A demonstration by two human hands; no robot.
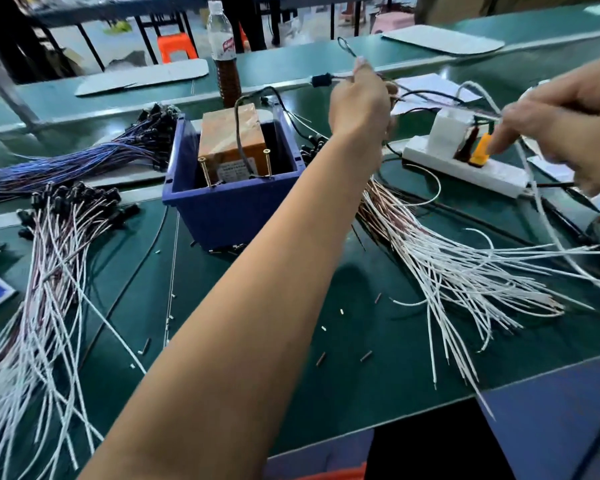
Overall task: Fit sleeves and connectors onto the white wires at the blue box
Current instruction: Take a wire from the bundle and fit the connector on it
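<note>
A thin dark wire [347, 50] is pinched in the left hand [359, 102], raised just behind and right of the blue box [229, 199]. A single white wire [534, 188] is gripped by the curled fingers of the right hand [565, 129], over the power strip [465, 164] right of the box. The loose white wires [465, 271] are fanned across the tabletop [326, 306], also right of the box.

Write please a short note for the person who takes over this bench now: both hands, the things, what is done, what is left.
Left hand: raised beyond the blue plastic box, pinching a thin wire with a black connector.
Right hand: holds one white wire over the white power strip.
Done: the pile of white wires with black connectors, left of the box.
Left: the fan of bare-ended white wires, right of it.
</note>
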